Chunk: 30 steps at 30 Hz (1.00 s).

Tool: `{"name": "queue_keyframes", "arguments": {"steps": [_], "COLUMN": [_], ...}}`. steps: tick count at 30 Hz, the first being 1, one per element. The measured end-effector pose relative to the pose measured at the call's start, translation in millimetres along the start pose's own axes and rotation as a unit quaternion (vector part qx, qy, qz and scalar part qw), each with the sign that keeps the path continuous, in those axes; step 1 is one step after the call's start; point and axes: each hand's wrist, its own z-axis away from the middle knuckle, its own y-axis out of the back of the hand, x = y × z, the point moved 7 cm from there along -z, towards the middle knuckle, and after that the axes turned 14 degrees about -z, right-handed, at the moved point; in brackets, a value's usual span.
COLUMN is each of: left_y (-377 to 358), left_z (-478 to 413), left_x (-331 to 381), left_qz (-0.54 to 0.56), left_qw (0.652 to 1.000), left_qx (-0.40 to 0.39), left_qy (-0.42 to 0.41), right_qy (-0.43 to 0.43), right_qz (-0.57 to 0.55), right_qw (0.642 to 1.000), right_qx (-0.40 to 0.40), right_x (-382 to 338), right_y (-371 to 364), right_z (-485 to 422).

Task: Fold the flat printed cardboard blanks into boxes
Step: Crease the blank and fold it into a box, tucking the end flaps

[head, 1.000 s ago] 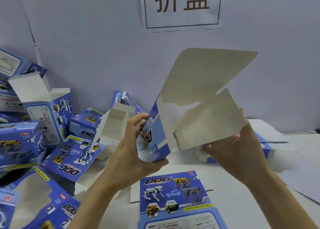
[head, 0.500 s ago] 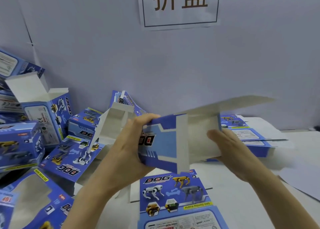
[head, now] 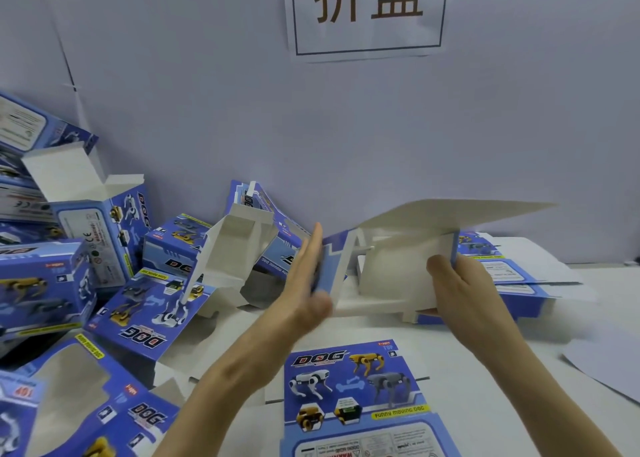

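A plain matte wall (head: 207, 93) in pale grey-blue fills the upper part of the view. High on it, near the middle, hangs a white paper sign (head: 369, 46) with two large dark brown Chinese characters inside a thin dark rectangular border; the frame cuts off its top. Toward the left, a thin dark seam (head: 67, 65) slants down the wall. Below, a white table (head: 519, 352) meets the wall in a straight line. A grey sheet (head: 609, 363) lies flat on the table at the right edge. The light is soft and even, casting only faint shadows.
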Motion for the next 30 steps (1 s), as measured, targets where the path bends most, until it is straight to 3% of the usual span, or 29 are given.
{"name": "queue_keyframes", "arguments": {"steps": [3,6,12,15,18,20,24,26,29,30], "left_y": [0,13,27,35,48,54,58,56,48,43], "left_z": [-9,-21,-4,1,9,12,9,7,7,7], "left_x": [-12,-8,-14,-12,-9,-6,2,3,3,6], "left_qz": [0.017,0.038,0.054,-0.046,-0.206,-0.270,-0.323,-0.255,-0.062,-0.065], "left_qw": [0.999,0.990,0.986,0.974,0.928,0.905,0.899,0.924,0.966,0.972], "left_qx": [0.026,0.114,0.154,0.213,0.299,0.317,0.288,0.282,0.251,0.220], "left_qy": [0.010,0.071,0.045,0.067,0.089,0.090,0.063,0.038,-0.024,-0.053], "right_qy": [0.036,0.076,0.102,0.094,0.079,0.064,0.020,-0.007,-0.114,-0.137], "right_qz": [0.032,0.058,0.108,0.102,0.077,0.043,-0.019,-0.024,-0.117,-0.144], "right_qw": [0.999,0.994,0.977,0.977,0.983,0.987,0.988,0.992,0.981,0.974], "right_qx": [-0.016,-0.051,-0.152,-0.160,-0.144,-0.142,-0.149,-0.127,-0.104,-0.112], "right_x": [-4,-11,-8,-4,-1,1,5,6,15,18], "right_y": [-4,-15,-45,-54,-55,-55,-50,-47,-43,-44], "right_z": [2,10,26,33,35,34,32,30,29,28]}}
